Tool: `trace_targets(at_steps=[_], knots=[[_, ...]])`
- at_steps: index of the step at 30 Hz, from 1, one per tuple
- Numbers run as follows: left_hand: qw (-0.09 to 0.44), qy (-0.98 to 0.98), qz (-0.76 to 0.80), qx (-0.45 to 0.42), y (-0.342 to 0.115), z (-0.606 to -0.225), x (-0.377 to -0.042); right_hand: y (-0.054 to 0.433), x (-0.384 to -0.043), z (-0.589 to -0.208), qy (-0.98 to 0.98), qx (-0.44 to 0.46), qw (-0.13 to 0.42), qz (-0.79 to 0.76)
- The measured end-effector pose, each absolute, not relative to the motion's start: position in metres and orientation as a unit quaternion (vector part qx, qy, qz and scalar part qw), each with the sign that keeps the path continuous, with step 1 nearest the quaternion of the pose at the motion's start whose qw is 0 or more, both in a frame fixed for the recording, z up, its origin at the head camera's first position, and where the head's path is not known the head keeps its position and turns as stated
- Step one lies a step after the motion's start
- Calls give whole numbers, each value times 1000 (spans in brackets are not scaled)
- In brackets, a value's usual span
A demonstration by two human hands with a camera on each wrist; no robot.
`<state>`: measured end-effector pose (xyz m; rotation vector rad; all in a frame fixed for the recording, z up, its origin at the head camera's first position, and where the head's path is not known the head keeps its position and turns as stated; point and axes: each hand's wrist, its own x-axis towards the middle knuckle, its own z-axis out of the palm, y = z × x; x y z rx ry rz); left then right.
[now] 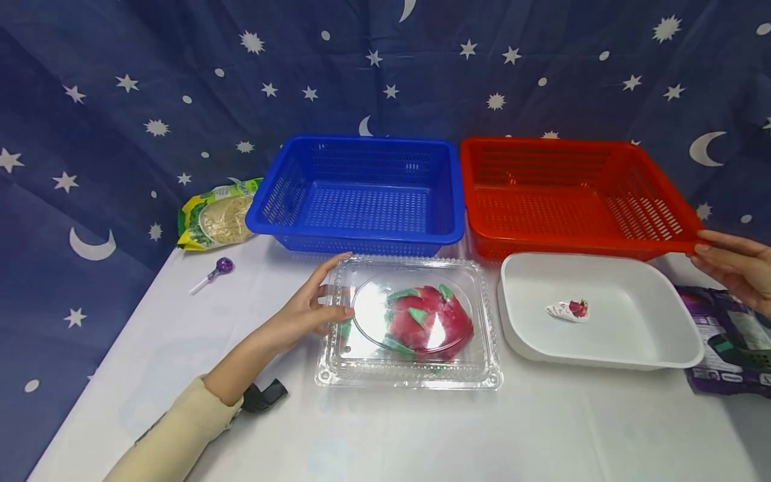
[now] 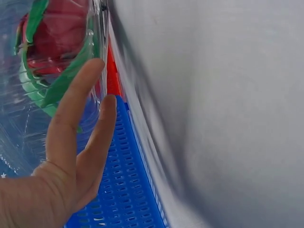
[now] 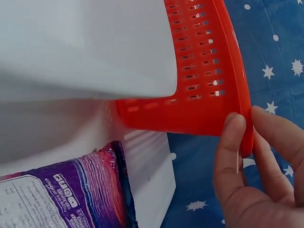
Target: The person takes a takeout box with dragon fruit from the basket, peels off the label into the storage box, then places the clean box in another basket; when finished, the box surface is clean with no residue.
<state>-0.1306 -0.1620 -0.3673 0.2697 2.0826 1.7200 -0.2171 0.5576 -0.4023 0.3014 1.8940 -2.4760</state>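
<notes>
My left hand (image 1: pixel 307 311) grips the left side of a clear plastic clamshell box (image 1: pixel 337 371). Its thumb lies over the lid, and the other fingers are along the far and left edges. Inside the box is a red dragon fruit (image 1: pixel 430 321) with green leaf tips, also visible through the plastic in the left wrist view. Over on the right, my right hand (image 1: pixel 737 268) pinches the front right corner of the red basket (image 1: pixel 578 239). The right wrist view shows the thumb on one side of the basket rim (image 3: pixel 237 85) and fingers on the other.
Left of the red basket is a blue basket (image 1: pixel 361 237). A white tray (image 1: pixel 602 341) with a small fruit-printed tag (image 1: pixel 569 310) stands in front. A purple packet (image 1: pixel 717 381) lies at right; a yellow-green bag (image 1: pixel 223 217) and a lollipop (image 1: pixel 223 266) lie at left.
</notes>
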Motion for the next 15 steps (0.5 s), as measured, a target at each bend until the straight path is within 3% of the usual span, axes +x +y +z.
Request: trace_targets(at_steps=[9,15], knots=[[192,739,636,110,-158,-362,-130,570,-222,-409,621,111,17,-776],[182,719,660,120,-152,-352,-129,531,-203,-375,633,145,39,-760]])
